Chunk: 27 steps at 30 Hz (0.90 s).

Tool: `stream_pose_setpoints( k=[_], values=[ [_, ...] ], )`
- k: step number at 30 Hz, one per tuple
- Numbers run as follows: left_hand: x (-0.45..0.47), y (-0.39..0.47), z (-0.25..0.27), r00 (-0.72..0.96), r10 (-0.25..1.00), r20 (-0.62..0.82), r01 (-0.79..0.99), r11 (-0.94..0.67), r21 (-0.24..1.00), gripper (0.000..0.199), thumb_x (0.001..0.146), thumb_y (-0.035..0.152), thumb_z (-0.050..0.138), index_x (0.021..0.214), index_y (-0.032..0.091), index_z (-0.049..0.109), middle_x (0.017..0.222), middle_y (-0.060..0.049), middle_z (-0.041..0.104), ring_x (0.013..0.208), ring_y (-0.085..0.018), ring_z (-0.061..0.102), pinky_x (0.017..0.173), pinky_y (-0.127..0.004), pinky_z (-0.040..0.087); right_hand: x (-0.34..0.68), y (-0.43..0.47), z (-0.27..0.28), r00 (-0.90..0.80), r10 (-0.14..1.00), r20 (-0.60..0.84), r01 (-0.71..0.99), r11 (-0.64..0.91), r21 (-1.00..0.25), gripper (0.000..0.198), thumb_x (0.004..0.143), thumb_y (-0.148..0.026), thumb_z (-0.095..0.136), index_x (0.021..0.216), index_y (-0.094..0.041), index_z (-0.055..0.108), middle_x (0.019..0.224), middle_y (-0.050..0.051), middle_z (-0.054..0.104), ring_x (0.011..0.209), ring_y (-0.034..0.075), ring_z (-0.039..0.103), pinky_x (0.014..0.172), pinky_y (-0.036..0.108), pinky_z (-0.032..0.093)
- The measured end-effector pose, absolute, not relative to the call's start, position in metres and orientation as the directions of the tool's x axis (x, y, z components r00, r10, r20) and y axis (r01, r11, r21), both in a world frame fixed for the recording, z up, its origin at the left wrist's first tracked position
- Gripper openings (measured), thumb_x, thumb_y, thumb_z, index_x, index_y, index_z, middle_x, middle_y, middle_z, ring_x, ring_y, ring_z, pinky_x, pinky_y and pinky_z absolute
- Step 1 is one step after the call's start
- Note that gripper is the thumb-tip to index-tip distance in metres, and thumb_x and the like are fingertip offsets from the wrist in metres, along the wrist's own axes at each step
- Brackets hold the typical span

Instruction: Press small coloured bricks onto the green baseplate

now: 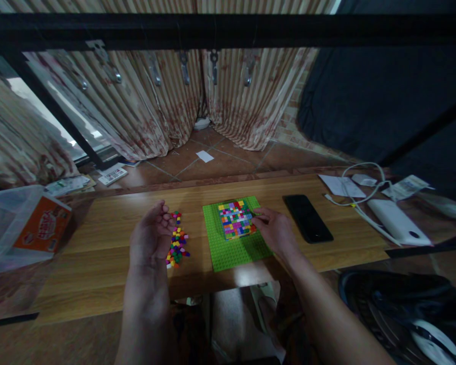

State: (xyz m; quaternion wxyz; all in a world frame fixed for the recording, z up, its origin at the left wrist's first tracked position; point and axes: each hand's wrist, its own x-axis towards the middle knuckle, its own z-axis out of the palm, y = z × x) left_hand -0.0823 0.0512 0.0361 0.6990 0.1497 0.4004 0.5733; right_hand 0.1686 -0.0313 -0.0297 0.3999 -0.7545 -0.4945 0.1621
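Note:
A green studded baseplate lies on the table, carrying a square block of multicoloured small bricks. At the block's right side is my right hand, thumb and fingers pinched together; whatever they hold is too small or hidden to make out. My left hand is held palm up to the left, its fingers loosely curled and apart, with nothing plainly in it. Beside it, a loose pile of tiny coloured bricks is spread on the tabletop, partly covered by the hand.
On the wooden table, a black phone lies right of the baseplate. Farther right are a white cable, papers and a white power bank. A clear plastic bin with an orange label stands at the left end. Metal clips hang from a dark bar ahead.

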Motion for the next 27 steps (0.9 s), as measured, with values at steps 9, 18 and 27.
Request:
stream_pose_setpoints(
  k=[9, 18, 27],
  values=[
    [-0.086, 0.053, 0.032, -0.004, 0.931, -0.365, -0.673, 0.267, 0.689, 0.008, 0.081, 0.009, 0.058, 0.074, 0.015, 0.058, 0.058, 0.002, 0.059, 0.045, -0.005, 0.053, 0.047, -0.015, 0.045, 0.164, -0.036, -0.033, 0.407, 0.894, 0.186, 0.687, -0.165, -0.708, 0.029, 0.085, -0.024, 0.051, 0.103, -0.019, 0.073, 0.094, 0.01, 0.076, 0.085, 0.025, 0.071, 0.077, 0.037, 0.054],
    [-0.093, 0.053, 0.037, -0.018, 0.93, -0.366, -0.652, 0.267, 0.709, 0.008, 0.081, 0.009, 0.057, 0.08, 0.014, 0.063, 0.061, 0.001, 0.06, 0.046, -0.005, 0.053, 0.046, -0.014, 0.046, 0.165, -0.035, -0.05, 0.429, 0.894, 0.127, 0.561, -0.154, -0.813, 0.03, 0.086, -0.03, 0.052, 0.108, -0.017, 0.069, 0.087, 0.009, 0.076, 0.075, 0.022, 0.071, 0.069, 0.035, 0.056],
    [-0.093, 0.054, 0.035, -0.035, 0.92, -0.39, -0.649, 0.275, 0.709, 0.004, 0.078, 0.01, 0.06, 0.078, 0.013, 0.062, 0.061, 0.002, 0.06, 0.045, -0.004, 0.054, 0.045, -0.013, 0.045, 0.164, -0.04, -0.053, 0.435, 0.899, 0.045, 0.465, -0.182, -0.866, 0.031, 0.089, -0.038, 0.05, 0.102, -0.017, 0.069, 0.081, 0.009, 0.075, 0.064, 0.021, 0.07, 0.061, 0.033, 0.056]
  ],
)
